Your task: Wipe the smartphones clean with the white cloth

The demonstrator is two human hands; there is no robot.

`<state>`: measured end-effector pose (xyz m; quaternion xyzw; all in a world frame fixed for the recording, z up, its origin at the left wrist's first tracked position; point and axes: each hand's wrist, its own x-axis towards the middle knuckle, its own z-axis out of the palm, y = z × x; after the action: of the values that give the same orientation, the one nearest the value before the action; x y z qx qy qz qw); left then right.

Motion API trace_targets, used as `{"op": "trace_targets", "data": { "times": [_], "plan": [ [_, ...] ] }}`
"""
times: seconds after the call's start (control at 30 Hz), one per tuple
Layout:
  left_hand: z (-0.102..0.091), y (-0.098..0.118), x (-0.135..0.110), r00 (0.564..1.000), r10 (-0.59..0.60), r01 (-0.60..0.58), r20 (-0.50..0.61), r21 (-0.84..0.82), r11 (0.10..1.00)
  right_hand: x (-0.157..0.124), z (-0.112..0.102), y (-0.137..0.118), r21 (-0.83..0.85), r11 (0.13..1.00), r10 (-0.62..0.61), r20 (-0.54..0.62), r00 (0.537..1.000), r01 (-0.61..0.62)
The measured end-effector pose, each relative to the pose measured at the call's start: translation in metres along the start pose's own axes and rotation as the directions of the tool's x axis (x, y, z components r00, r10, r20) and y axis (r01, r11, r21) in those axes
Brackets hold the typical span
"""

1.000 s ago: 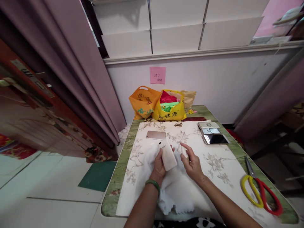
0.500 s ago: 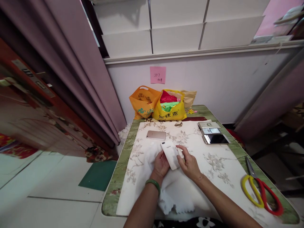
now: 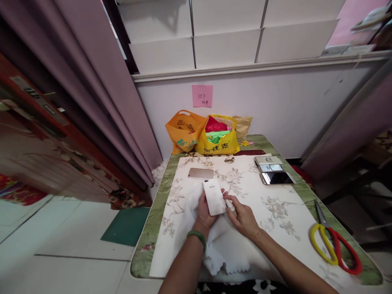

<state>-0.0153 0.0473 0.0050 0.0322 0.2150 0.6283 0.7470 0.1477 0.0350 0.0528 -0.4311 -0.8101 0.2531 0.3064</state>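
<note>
My left hand [image 3: 204,213] grips a white phone [image 3: 213,197], back side up, raised a little over a white cloth [image 3: 228,247] spread on the table. My right hand [image 3: 241,213] is closed at the phone's right edge, fingers pinching something small and white that I cannot name. A green bangle [image 3: 197,236] circles my left wrist. A gold phone [image 3: 200,173] lies face down just beyond the white one.
Two more phones [image 3: 277,178] lie at the far right of the floral table cover [image 3: 284,212]. Scissors [image 3: 332,245] with yellow and red handles rest near the right edge. An orange bag [image 3: 184,131] and a yellow bag [image 3: 218,136] stand against the wall.
My right hand moved left from beside the phone to its right edge and closed there. The left hand turned the phone more upright and shifted it slightly left.
</note>
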Motion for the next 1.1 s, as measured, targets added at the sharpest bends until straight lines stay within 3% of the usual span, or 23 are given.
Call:
{"op": "trace_targets", "data": {
  "times": [0.23, 0.37, 0.5, 0.57, 0.63, 0.7, 0.77, 0.87, 1.1],
  "plan": [
    [-0.007, -0.004, -0.005, 0.999, -0.029, 0.028, 0.016, 0.071, 0.997, 0.026, -0.006, -0.010, 0.096, 0.995, 0.042, -0.092, 0.995, -0.033],
    [-0.013, -0.007, -0.006, 0.999, -0.008, 0.004, 0.031, 0.136, 0.991, 0.025, -0.005, -0.009, 0.093, 0.995, 0.048, -0.108, 0.993, -0.038],
    [-0.006, -0.008, -0.006, 0.997, 0.069, -0.076, 0.045, 0.187, 0.979, 0.020, -0.006, -0.003, 0.079, 0.996, 0.038, -0.108, 0.993, -0.030],
    [-0.002, -0.007, -0.007, 0.995, 0.100, -0.103, 0.024, 0.221, 0.970, 0.019, -0.008, 0.002, 0.061, 0.997, 0.054, -0.143, 0.988, -0.046],
    [-0.001, -0.006, -0.006, 0.997, 0.056, -0.045, -0.050, 0.211, 0.976, 0.020, -0.011, 0.006, 0.039, 0.997, 0.071, -0.161, 0.984, -0.066],
    [-0.002, -0.005, -0.005, 0.997, -0.030, 0.041, -0.076, 0.146, 0.988, 0.020, -0.012, 0.009, 0.022, 0.998, 0.068, -0.136, 0.988, -0.066],
    [-0.004, -0.004, -0.003, 0.996, -0.086, 0.087, -0.017, 0.077, 0.993, 0.019, -0.010, 0.011, 0.011, 0.999, 0.051, -0.091, 0.995, -0.050],
    [-0.004, -0.002, -0.002, 0.997, -0.055, 0.054, 0.054, 0.027, 0.998, 0.015, -0.005, 0.012, 0.015, 0.999, 0.045, -0.036, 0.998, -0.045],
    [-0.002, -0.002, 0.000, 1.000, -0.014, 0.014, -0.023, 0.000, 1.000, 0.012, 0.003, 0.018, -0.013, 0.996, 0.084, 0.049, 0.995, -0.083]
  ]
}}
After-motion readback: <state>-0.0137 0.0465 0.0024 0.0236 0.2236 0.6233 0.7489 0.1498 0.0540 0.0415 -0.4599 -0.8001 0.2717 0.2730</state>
